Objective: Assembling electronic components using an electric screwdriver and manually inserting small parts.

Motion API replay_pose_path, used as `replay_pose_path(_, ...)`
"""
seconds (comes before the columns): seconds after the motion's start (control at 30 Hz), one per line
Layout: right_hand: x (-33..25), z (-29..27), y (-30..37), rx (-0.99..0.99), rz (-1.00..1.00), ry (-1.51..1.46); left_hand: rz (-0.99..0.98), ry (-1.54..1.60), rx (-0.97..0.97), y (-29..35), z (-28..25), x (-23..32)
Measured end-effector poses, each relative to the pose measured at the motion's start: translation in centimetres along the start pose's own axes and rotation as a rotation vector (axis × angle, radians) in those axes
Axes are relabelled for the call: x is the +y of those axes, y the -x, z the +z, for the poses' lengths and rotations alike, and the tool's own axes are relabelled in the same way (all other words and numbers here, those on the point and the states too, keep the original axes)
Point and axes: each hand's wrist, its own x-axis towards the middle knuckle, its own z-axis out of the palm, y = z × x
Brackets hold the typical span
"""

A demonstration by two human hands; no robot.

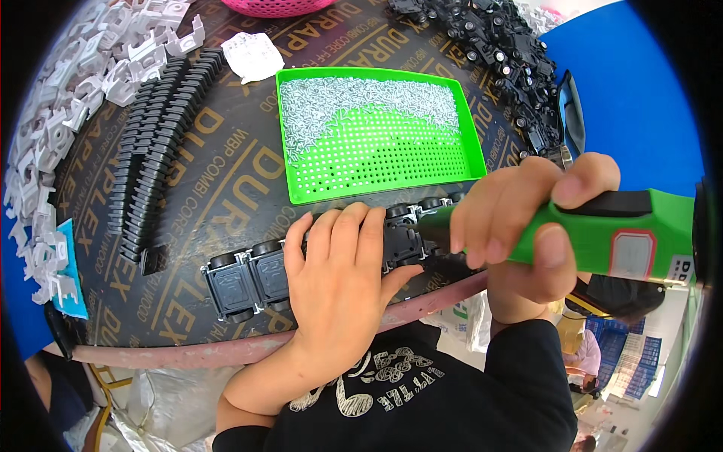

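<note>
My right hand (527, 218) is closed around a green electric screwdriver (602, 237) with a black switch on top. Its dark tip end points left at a row of black toy car chassis (230, 286), lying with wheels at their sides along the near part of the table. My left hand (339, 264) rests flat across the middle of that row, fingers stretched out and thumb apart. It hides several of the chassis, and the tip's exact contact point cannot be made out. Just beyond is a green perforated basket (384, 188) with many small silver screws (339, 98) heaped at its far side.
Black ridged parts (154, 143) form two long rows at left. White plastic parts (56, 143) pile along the left edge. More black parts (497, 60) heap at back right. A crumpled paper (253, 56) and a pink basket (279, 6) lie at the back.
</note>
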Motion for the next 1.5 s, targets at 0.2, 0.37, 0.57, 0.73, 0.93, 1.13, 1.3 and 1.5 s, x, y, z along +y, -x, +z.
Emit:
replay_pose_path(0.2,-0.3,-1.7,-0.3,-0.123,-0.112,-0.127,-0.006,0.119,0.058,-0.1,-0.5,0.0)
replay_pose_path(0.37,-1.2,-1.6,-0.7,-0.231,-0.173,-0.199,0.041,0.154,0.129,0.1,-0.2,-0.2)
replay_pose_path(0.57,-1.9,-0.8,0.1,-0.114,-0.181,-0.214,0.093,0.197,0.211,0.2,0.0,-0.4)
replay_pose_path(0.73,-2.3,-0.2,0.3,-0.057,-0.234,-0.199,0.084,0.191,0.227,0.4,0.3,-0.5)
replay_pose_path(0.93,-2.3,0.0,0.6,-0.073,-0.213,-0.128,0.074,0.152,0.241,0.3,0.5,-0.4)
replay_pose_path(1.13,-2.3,0.0,0.7,-0.071,-0.215,-0.084,0.072,0.147,0.232,0.3,0.6,-0.5)
replay_pose_path(1.3,-2.1,0.2,0.7,-0.080,-0.230,-0.103,0.083,0.145,0.233,0.4,0.5,-0.5)
replay_pose_path(1.5,-2.6,0.3,0.7,-0.119,-0.175,-0.040,0.098,0.135,0.222,0.5,0.6,-0.7)
